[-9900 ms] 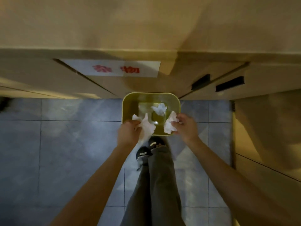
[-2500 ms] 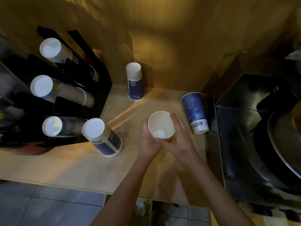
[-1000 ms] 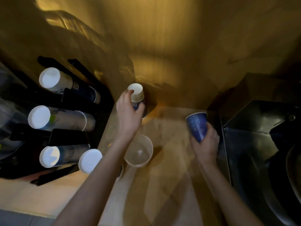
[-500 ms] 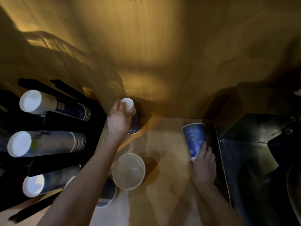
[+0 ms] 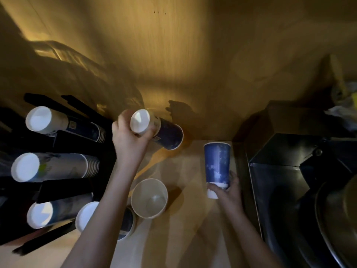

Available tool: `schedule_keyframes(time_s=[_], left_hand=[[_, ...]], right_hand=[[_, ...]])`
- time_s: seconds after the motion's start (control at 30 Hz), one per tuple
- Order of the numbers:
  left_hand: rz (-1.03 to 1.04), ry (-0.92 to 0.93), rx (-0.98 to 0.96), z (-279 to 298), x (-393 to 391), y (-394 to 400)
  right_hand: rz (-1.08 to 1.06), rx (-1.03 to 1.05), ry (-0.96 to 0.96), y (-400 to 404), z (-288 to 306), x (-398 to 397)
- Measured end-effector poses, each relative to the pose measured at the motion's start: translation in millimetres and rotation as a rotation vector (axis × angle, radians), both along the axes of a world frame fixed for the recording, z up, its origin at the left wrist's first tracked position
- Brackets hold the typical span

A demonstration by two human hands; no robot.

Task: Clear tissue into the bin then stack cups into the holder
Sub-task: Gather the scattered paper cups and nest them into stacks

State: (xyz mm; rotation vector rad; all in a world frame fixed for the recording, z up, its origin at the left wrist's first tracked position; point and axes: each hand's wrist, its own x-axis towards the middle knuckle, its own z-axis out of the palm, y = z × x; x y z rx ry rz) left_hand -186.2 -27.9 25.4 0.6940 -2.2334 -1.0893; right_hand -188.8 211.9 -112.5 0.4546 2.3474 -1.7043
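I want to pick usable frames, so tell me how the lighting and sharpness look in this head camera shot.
Head view: dim, warm yellow light pools on the back wall, where the left hand casts a sharp shadow; the black holder and the right side sink into near black; the white cup bottoms glare; the cup in the left hand looks slightly motion-blurred; wide-angle bending shows at the edges.

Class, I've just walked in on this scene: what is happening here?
A person is gathering paper cups on a wooden counter. The left hand grips a tipped blue cup by its base; the right hand holds a blue cup upright. An open white cup stands between them, beside the black holder already carrying stacks.
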Motion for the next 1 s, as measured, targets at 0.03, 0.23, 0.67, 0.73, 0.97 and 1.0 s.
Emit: schedule_keyframes(time_s=[0.03, 0.23, 0.67, 0.73, 0.97, 1.0], left_hand=[[0.006, 0.014, 0.07, 1, 8, 2], [0.03, 0.089, 0.545, -5, 46, 27], [-0.11, 0.193, 1.253, -16, 135, 81], [-0.143, 0.131, 1.384, -21, 145, 88], [-0.328, -0.044, 1.77, -21, 158, 110], [-0.334, -0.067, 1.791, -20, 158, 113]], right_hand=[[0.0, -0.137, -0.033, 0, 4, 5], [0.091, -0.203, 0.047, -7, 11, 50], [0.309, 0.254, 0.123, -6, -36, 89], [0.338, 0.259, 0.114, -5, -35, 88], [0.317, 0.116, 0.211, 15, 17, 88], [0.235, 0.054, 0.246, 18, 32, 86]])
